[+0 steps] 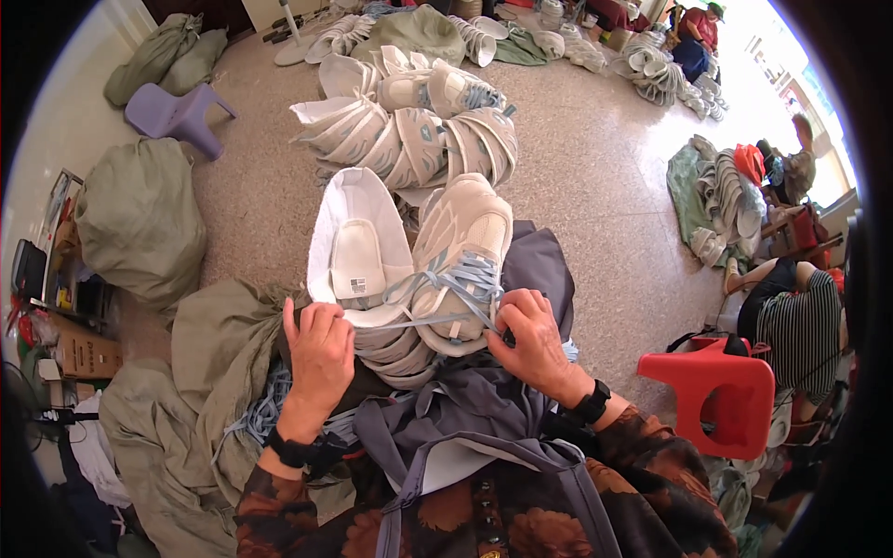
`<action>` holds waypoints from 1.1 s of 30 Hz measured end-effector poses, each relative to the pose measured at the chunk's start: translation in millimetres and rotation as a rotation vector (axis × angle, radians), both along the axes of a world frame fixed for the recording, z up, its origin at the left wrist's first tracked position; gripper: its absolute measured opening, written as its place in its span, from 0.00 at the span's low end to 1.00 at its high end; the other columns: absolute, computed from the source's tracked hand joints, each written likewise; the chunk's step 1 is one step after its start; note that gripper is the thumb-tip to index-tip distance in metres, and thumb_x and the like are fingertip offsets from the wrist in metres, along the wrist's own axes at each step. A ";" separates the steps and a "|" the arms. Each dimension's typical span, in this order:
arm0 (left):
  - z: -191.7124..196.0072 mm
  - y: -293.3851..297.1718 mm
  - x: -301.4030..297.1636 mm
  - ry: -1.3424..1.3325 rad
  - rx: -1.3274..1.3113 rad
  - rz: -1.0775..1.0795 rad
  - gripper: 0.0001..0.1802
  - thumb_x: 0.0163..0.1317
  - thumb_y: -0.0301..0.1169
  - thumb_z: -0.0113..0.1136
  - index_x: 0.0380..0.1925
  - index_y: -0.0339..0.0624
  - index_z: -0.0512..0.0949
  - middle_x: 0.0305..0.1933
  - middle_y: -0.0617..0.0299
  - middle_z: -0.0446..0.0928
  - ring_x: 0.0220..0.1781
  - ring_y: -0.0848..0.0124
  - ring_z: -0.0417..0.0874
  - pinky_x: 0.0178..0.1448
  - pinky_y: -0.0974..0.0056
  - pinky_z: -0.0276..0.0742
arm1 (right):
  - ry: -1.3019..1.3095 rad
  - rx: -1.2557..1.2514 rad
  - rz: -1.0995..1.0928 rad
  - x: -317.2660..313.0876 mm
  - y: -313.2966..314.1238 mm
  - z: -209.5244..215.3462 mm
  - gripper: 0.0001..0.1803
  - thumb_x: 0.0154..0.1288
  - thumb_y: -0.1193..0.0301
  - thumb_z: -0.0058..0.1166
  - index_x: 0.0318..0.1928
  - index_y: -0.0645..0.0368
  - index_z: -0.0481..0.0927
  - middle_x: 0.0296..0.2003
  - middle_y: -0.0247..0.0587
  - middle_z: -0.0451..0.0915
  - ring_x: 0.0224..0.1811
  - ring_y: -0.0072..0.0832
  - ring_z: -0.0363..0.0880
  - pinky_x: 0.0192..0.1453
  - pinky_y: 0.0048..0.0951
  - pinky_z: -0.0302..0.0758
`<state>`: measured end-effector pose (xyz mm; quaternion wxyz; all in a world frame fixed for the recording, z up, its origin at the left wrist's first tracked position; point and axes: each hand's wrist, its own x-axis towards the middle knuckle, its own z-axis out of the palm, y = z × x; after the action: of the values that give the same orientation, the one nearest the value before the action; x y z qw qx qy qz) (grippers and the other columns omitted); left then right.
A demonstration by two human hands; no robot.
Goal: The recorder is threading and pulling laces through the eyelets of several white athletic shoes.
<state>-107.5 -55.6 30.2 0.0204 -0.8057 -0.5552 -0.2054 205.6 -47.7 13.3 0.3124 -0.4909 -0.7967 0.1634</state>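
Note:
A cream shoe upper (462, 251) lies in front of me, its tongue and toe facing up, with a light blue shoelace (465, 282) threaded across its front. My left hand (319, 358) is closed in a pinch on one lace end, which runs taut to the left of the shoe. At the shoe's right edge, my right hand (535, 339) has its fingers curled together, seemingly on the lace's other side; its fingertips are partly hidden. Beside this upper lies another one with a white lining (358, 223), open toward me. More uppers are stacked beneath both.
Nested rows of shoe uppers (400, 139) lie on the floor ahead. A loose bundle of blue laces (267, 409) hangs by my left forearm. Green cloth sacks (139, 223) and a purple stool (177, 113) stand left. Right are a red stool (712, 391) and people seated among uppers.

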 end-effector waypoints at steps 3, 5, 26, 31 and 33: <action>5.5 -8.0 0.8 0.058 -0.076 0.024 0.08 0.52 0.25 0.68 0.29 0.43 0.77 0.46 0.60 0.74 0.57 0.58 0.73 0.76 0.37 0.51 | 0.019 -0.011 0.002 -0.1 0.5 -0.2 0.11 0.51 0.75 0.65 0.31 0.59 0.73 0.41 0.45 0.74 0.47 0.45 0.72 0.51 0.41 0.69; 15.7 -5.5 15.8 -0.079 -0.187 -0.053 0.09 0.51 0.27 0.70 0.28 0.43 0.77 0.46 0.59 0.74 0.57 0.58 0.74 0.73 0.38 0.53 | 0.041 -0.025 0.016 2.6 0.4 -1.8 0.11 0.52 0.76 0.65 0.32 0.60 0.74 0.41 0.45 0.74 0.48 0.45 0.73 0.52 0.41 0.70; -40.2 42.7 88.4 -0.852 -0.282 -0.028 0.06 0.64 0.25 0.62 0.38 0.33 0.81 0.37 0.49 0.81 0.35 0.56 0.83 0.40 0.60 0.78 | -0.113 0.201 0.074 -54.1 41.1 -5.4 0.10 0.55 0.76 0.63 0.39 0.60 0.82 0.58 0.48 0.74 0.68 0.52 0.66 0.69 0.51 0.61; -38.3 36.9 82.0 -0.892 -0.323 0.000 0.05 0.62 0.24 0.63 0.37 0.35 0.81 0.32 0.52 0.81 0.30 0.60 0.83 0.36 0.62 0.77 | -0.093 0.169 0.113 -37.3 26.5 20.1 0.07 0.53 0.78 0.63 0.34 0.60 0.80 0.54 0.47 0.78 0.66 0.52 0.69 0.69 0.51 0.63; -37.4 36.7 83.8 -0.834 -0.252 -0.025 0.05 0.60 0.25 0.64 0.35 0.36 0.79 0.33 0.50 0.81 0.35 0.52 0.83 0.40 0.55 0.77 | -0.132 0.119 0.148 -2.6 13.3 27.5 0.06 0.53 0.78 0.63 0.32 0.60 0.79 0.53 0.47 0.78 0.65 0.51 0.70 0.68 0.50 0.64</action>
<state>-23.7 -18.9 -7.2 -0.3066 -0.6564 -0.5270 -0.4443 203.0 -34.4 40.7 0.2747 -0.4212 -0.8579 0.1057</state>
